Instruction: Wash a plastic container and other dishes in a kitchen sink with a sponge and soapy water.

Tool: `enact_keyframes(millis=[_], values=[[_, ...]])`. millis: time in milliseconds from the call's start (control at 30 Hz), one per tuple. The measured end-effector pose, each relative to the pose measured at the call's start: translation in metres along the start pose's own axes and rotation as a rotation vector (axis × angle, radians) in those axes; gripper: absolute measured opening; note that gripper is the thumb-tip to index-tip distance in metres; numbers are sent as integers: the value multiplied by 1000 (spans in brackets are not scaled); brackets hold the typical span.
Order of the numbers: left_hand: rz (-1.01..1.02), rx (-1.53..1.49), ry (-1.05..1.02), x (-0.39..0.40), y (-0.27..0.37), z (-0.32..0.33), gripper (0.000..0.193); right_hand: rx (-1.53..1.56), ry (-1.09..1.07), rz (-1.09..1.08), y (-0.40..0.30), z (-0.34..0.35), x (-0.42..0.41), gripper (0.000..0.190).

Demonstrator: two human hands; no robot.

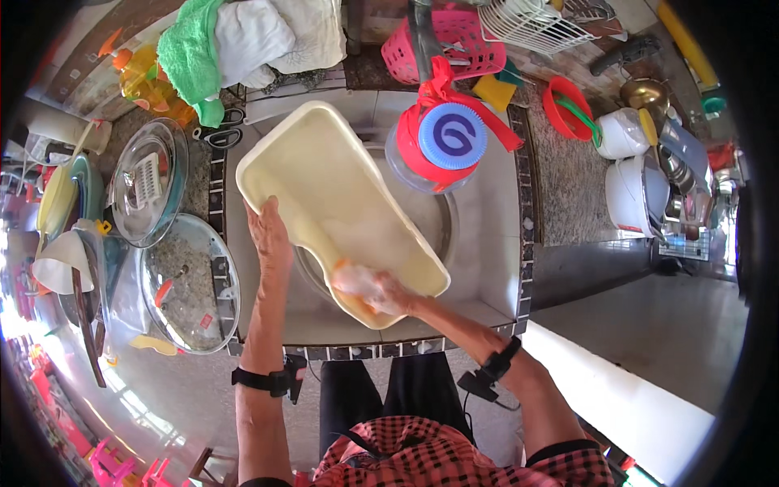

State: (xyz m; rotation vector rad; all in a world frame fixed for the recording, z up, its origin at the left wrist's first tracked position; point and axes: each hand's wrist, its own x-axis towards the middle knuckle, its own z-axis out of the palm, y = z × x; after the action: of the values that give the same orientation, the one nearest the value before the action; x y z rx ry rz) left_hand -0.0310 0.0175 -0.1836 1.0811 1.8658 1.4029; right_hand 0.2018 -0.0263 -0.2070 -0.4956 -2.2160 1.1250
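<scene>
My left hand [268, 234] grips the left rim of a cream plastic tray [328, 176], tilted over a tiled sink [499, 237]. In my right hand [392, 293] is a soapy, orange-edged sponge [350, 277], pressed to the inside of the tray near its lower end. White suds hide part of the sponge and my fingers. Just right of the tray is a clear plastic jar [401, 158] with a blue lid that bears a mark. Red cloth around the jar is knotted beside the dark tap pipe [421, 42]. Part of the sink's round basin is hidden under the tray.
Glass lids [192, 304] lean along the left edge beside scissors [224, 135]. Behind are a green towel [192, 55], a pink basket [401, 55] and a yellow sponge [494, 92]. A red bowl [557, 115] and white pots [633, 192] stand on the right counter.
</scene>
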Motion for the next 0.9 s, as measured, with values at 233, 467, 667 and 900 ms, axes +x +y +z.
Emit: enact_keyframes(millis=[233,467,667,900], values=[[-153,63,-162,11,39,30,40,260,210,413,48,18,36,35],[-151,-9,-77,21,45,51,42,-174,-180,560,-40,-32,43,26],[-166,-52,-19,23,34,47,44,65,-115,650,-58,-20,-21,33],[-78,-106,-129,-16,26,64,45,162,843,391,19,-37,-62,37]])
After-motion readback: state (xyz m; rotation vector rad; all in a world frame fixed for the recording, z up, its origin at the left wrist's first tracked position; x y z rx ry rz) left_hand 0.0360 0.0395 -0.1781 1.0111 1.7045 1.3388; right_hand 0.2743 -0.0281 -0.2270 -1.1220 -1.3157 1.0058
